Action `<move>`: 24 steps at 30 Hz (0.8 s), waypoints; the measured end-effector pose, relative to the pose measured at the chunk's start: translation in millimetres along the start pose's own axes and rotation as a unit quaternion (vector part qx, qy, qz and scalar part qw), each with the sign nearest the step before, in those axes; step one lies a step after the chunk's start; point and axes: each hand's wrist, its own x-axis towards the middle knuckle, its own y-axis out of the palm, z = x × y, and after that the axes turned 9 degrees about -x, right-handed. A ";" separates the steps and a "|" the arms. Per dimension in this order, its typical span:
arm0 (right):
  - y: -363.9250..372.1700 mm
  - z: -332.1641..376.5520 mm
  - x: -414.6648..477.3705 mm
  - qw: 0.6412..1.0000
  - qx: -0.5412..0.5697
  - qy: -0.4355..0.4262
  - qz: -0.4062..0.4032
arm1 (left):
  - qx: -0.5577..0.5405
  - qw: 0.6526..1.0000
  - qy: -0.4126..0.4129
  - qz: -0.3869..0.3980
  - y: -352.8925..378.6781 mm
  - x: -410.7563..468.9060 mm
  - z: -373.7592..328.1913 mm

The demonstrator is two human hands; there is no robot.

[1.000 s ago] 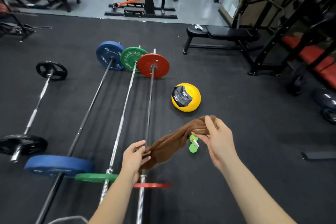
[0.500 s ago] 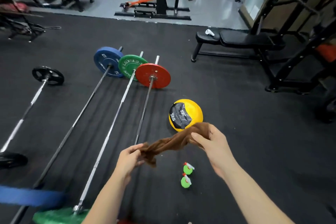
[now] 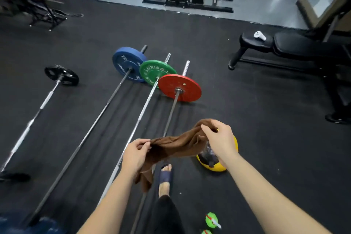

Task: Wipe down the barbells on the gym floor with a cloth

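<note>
Holding the brown cloth stretched in the air over the red-plated barbell lying on the gym floor, fingers of the left hand pinching the end left of that barbell, fingers of the right hand pinching the end to its right, above the yellow ball.

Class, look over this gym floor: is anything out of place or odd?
Two green bottles lie loose on the floor near the foot, and a yellow ball sits beside the red-plated barbell. Both could trip someone. Nothing looks spilled.
</note>
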 end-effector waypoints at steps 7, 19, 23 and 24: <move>66.2 21.2 185.8 0.992 -0.106 0.070 0.020 | 0.075 0.996 -0.044 0.025 16.4 190.9 -48.0; 106.9 30.7 387.6 0.985 -0.051 0.167 -0.006 | 0.145 0.988 -0.009 0.042 84.2 393.5 -121.9; 97.5 26.3 421.6 0.967 -0.135 0.216 -0.014 | 0.123 0.983 -0.053 0.123 106.2 409.7 -126.4; 92.9 23.3 424.7 0.958 -0.175 0.226 -0.009 | 0.136 0.980 -0.059 0.131 109.0 408.4 -127.7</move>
